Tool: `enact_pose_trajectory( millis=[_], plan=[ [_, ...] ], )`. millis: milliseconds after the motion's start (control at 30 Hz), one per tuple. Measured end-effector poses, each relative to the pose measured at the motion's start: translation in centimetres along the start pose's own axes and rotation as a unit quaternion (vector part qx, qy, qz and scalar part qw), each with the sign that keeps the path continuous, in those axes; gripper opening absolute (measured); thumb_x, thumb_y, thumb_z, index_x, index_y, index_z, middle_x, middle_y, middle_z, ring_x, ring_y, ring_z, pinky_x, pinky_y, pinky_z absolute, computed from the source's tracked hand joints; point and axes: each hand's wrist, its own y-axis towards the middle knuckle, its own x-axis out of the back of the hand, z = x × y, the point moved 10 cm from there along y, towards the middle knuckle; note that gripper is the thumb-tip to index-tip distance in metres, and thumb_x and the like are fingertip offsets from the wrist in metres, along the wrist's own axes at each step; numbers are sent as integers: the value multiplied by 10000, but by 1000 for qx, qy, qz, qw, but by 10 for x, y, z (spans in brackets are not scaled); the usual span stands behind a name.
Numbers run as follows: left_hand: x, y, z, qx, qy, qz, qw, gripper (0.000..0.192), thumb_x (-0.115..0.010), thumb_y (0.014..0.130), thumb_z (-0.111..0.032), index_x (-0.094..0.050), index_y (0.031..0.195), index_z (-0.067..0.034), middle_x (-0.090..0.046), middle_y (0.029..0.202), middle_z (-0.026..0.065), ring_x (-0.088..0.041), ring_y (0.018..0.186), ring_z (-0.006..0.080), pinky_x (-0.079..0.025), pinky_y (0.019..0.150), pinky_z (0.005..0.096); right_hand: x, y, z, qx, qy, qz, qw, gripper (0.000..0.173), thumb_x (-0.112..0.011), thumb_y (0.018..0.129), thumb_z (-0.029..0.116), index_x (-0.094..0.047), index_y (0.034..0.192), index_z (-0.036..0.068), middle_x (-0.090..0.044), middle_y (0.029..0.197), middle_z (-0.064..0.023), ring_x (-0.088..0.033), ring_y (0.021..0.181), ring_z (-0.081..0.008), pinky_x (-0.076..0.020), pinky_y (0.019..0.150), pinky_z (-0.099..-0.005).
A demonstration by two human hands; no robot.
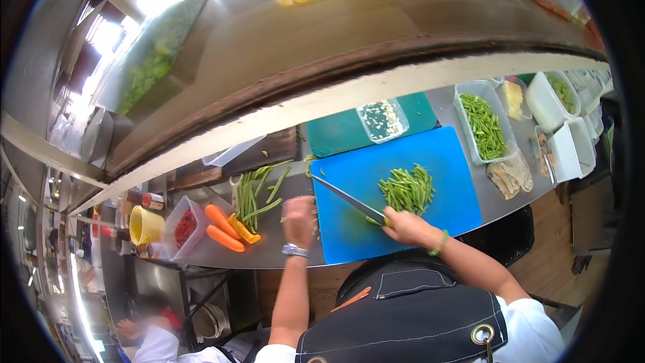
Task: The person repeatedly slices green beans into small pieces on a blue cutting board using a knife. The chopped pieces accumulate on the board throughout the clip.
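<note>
My right hand [407, 226] grips a kitchen knife [350, 199] by its handle; the blade points up and left over the blue cutting board [453, 161]. Just beyond that hand lies a pile of cut green beans [407, 189] on the board. My left hand [299, 216] is over the steel counter at the board's left edge, somewhat blurred; whether its fingers hold anything I cannot tell. Left of it lie whole green beans [248, 201], carrots [224, 238] and an orange-yellow vegetable piece [244, 228].
A plastic tub of cut beans [484, 128] stands at the right beside a crumpled cloth [511, 176]. A tub of white pieces [383, 120] sits on a green board [332, 133]. An overhead shelf [322, 96] crosses above. A co-worker's hand [128, 329] shows lower left.
</note>
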Motion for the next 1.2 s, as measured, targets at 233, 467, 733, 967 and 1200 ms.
enact_pose_trajectory(
  millis=[233, 467, 733, 967, 1200],
  plan=[
    [49, -41, 203, 225, 218, 51, 948, 221, -805, 724, -78, -741, 933, -115, -713, 982, 83, -661, 983, 292, -521, 869, 423, -19, -64, -62, -13, 81, 39, 996, 403, -652, 958, 401, -507, 1122, 63, -687, 940, -280, -659, 919, -478, -509, 767, -543],
    [53, -14, 68, 94, -34, -36, 994, 150, -742, 802, -32, -764, 946, -69, -707, 927, 90, -653, 912, 286, -514, 825, 393, 18, -71, -77, -38, 61, -86, 994, 396, -631, 967, 383, -484, 1178, 81, -693, 888, -275, -659, 854, -503, -519, 743, -565],
    [-42, 4, -80, -43, -170, 82, 981, 121, -705, 818, -24, -731, 922, -79, -704, 941, 66, -643, 938, 277, -535, 833, 388, 14, -71, -38, -26, -9, -30, 999, 264, -549, 997, 271, -454, 1118, 57, -697, 872, -270, -674, 848, -490, -524, 744, -582],
    [-46, 11, -88, -41, -176, 82, 980, 71, -700, 800, -8, -692, 848, -59, -693, 899, 72, -636, 918, 291, -521, 814, 390, 12, -32, -9, -30, 2, -52, 998, 216, -509, 972, 205, -454, 1091, 34, -702, 889, -268, -678, 839, -485, -529, 745, -584],
    [-53, 13, -93, -33, -153, 96, 983, 43, -683, 812, -42, -698, 839, -71, -700, 923, 60, -636, 964, 284, -535, 834, 391, 6, -22, -6, -50, -12, -63, 997, 195, -496, 969, 180, -456, 1086, 29, -694, 876, -289, -682, 833, -483, -526, 725, -587]
  ],
)
